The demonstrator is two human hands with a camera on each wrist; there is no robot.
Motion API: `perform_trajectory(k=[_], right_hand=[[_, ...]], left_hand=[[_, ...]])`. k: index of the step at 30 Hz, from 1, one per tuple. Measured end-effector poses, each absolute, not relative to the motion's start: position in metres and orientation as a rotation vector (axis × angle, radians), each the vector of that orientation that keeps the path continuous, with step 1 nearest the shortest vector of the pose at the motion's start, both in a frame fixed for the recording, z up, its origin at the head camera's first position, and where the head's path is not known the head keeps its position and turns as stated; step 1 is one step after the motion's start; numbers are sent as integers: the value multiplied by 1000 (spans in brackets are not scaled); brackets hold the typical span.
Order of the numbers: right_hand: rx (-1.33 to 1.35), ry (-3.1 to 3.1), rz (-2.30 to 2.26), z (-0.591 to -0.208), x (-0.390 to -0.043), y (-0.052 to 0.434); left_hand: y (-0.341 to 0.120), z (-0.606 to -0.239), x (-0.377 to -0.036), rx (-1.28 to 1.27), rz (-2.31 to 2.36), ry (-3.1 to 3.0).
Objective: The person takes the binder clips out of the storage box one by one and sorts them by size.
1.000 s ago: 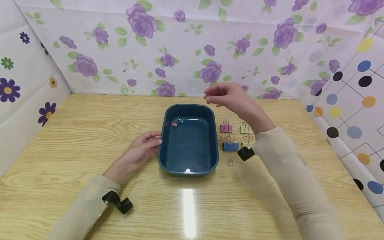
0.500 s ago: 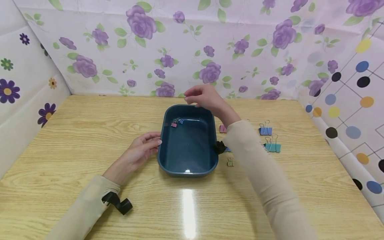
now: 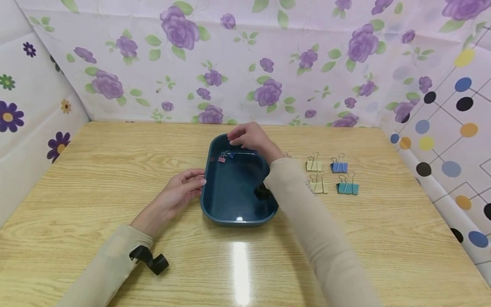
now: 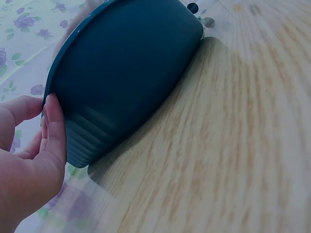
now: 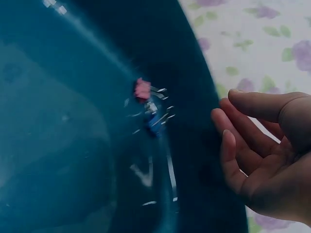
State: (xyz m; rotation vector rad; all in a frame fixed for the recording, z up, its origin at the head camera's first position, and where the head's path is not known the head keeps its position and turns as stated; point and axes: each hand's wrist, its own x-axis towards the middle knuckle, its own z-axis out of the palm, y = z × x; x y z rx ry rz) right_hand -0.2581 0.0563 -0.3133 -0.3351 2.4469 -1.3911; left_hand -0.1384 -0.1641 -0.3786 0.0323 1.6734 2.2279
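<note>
A dark blue-green rectangular bin point(image 3: 238, 187) stands on the table, with a small pink binder clip point(image 3: 221, 160) and a small blue binder clip point(image 5: 154, 124) near its far left corner. My left hand point(image 3: 182, 189) rests its fingertips and thumb against the bin's left side near the rim; the left wrist view shows this hand point(image 4: 39, 155) touching the outer wall. Over the bin's far end hovers my right hand point(image 3: 249, 138). Its fingers point(image 5: 240, 141) are loosely bent, with nothing visible between them. My right forearm covers part of the bin's right side.
Right of the bin lie larger binder clips: two pale yellow clips point(image 3: 314, 165), a blue clip point(image 3: 339, 166) and a teal clip point(image 3: 348, 188). Others there are hidden by my right arm. Flowered cloth point(image 3: 153, 64) hangs behind the wooden table point(image 3: 134, 157).
My right hand has moved left and then down, from beyond the bin's far right corner to over its far end. My left hand and the bin have stayed put.
</note>
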Motion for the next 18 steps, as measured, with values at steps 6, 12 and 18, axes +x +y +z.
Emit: perform_trajectory(k=[6, 12, 18], right_hand=[[-332, 2490, -1339, -327, -259, 50], [-313, 2503, -1299, -333, -261, 46], [-328, 2510, -1245, -339, -262, 44]], left_hand=[[-165, -380, -139, 48, 2230, 1671], [-165, -378, -138, 63, 2227, 1675], [-166, -380, -138, 60, 2238, 1661]])
